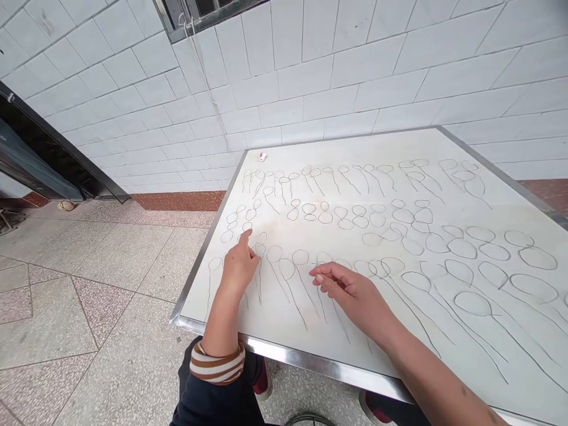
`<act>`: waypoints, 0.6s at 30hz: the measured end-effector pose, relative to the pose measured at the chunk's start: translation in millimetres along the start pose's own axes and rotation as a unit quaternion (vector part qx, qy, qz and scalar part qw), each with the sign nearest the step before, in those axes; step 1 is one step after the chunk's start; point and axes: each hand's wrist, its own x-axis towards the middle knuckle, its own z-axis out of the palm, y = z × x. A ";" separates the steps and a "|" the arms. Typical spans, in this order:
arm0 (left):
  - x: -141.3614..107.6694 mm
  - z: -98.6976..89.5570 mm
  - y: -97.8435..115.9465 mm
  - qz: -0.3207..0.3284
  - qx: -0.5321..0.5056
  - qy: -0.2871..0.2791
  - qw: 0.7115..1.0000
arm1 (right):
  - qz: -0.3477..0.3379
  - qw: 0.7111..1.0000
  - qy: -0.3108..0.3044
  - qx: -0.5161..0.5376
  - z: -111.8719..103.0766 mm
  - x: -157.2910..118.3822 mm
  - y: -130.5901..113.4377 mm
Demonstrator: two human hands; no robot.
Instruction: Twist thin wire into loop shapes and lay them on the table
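Observation:
Thin dark lines form rows of loops, figure-eights and long-tailed rings (pixel 300 257) on the white tabletop (pixel 284 331). Over the left part of the table, my left hand (pixel 238 263) has its index finger stretched out at a small loop, with the thumb apart and the other fingers curled. Nothing shows in it. My right hand (pixel 350 290) is near the table's middle, thumb and index finger pressed close together above the long-tailed rings. Whether something thin is between those fingertips cannot be made out.
A small red and white object (pixel 263 157) lies at the table's far left corner. Metal edging (pixel 293 353) runs around the table. Behind it stands a white tiled wall (pixel 284 89) with a hanging cord (pixel 215 105). Speckled floor (pixel 133 337) shows at the left.

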 end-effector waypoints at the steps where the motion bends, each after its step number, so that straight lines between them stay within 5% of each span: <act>1: 0.2 0.6 -0.2 -0.001 0.009 -0.008 1.000 | 0.000 1.000 0.000 0.001 -0.2 0.1 -0.1; 11: 2.4 4.0 -0.9 -0.019 0.061 -0.064 0.996 | 0.012 1.000 -0.014 -0.002 -0.9 -0.3 -2.3; 18: 2.6 2.2 3.4 -0.016 0.053 -0.012 0.998 | 0.012 1.000 -0.011 0.010 -1.5 1.2 -1.5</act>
